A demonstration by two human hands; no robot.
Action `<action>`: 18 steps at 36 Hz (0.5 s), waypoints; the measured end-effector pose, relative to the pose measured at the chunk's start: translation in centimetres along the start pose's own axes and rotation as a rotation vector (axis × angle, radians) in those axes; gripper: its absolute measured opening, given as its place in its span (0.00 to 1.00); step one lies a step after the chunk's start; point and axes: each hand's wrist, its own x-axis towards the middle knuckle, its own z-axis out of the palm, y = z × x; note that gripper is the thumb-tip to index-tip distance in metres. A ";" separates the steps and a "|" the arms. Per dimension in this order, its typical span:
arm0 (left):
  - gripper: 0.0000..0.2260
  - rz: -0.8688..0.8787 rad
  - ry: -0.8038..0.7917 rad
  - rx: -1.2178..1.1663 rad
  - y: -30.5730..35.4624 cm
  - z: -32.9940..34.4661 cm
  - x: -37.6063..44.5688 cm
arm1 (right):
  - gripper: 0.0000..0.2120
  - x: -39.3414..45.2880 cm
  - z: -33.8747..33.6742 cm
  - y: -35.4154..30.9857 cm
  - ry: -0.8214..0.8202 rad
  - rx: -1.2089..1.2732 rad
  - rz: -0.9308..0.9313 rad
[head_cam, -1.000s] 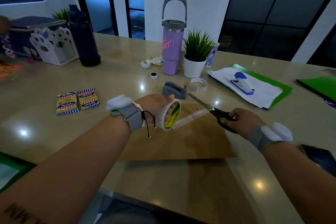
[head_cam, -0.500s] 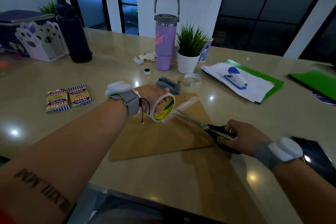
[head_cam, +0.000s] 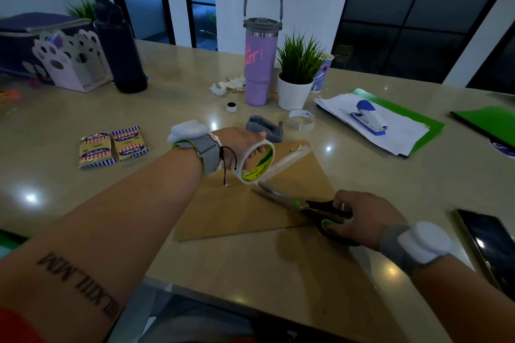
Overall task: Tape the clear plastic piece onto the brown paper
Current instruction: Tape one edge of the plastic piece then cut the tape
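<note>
A sheet of brown paper (head_cam: 239, 211) lies on the table in front of me. My left hand (head_cam: 241, 145) grips a roll of clear tape (head_cam: 257, 161) above the paper, with fingers through its yellow-lined core. A strip of tape (head_cam: 289, 160) runs from the roll to the paper's far corner. My right hand (head_cam: 362, 216) holds black-handled scissors (head_cam: 309, 205) low over the paper. Their blades point left toward the roll, with the tips just below it. The clear plastic piece cannot be made out apart from the tape strip.
Behind the paper stand a grey tape dispenser (head_cam: 264, 128), a loose tape ring (head_cam: 301, 119), a purple tumbler (head_cam: 259, 64) and a potted plant (head_cam: 296, 78). Papers with a blue stapler (head_cam: 369, 117) lie right, snack packets (head_cam: 113, 145) left, a phone (head_cam: 490, 245) near right.
My right hand has drawn the scissors back and down toward me, from beside the far end of the tape strip to below the roll. My left hand still holds the roll over the paper.
</note>
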 end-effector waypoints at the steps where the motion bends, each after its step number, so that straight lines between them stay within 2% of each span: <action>1: 0.19 0.000 -0.005 -0.001 0.0 0.0 0.0 | 0.15 0.1 0.1 -0.2 -0.006 -0.001 -0.008; 18: 0.20 -0.005 -0.029 -0.019 0.3 0.5 -0.1 | 0.15 1.5 0.6 -1.6 -0.035 -0.009 -0.070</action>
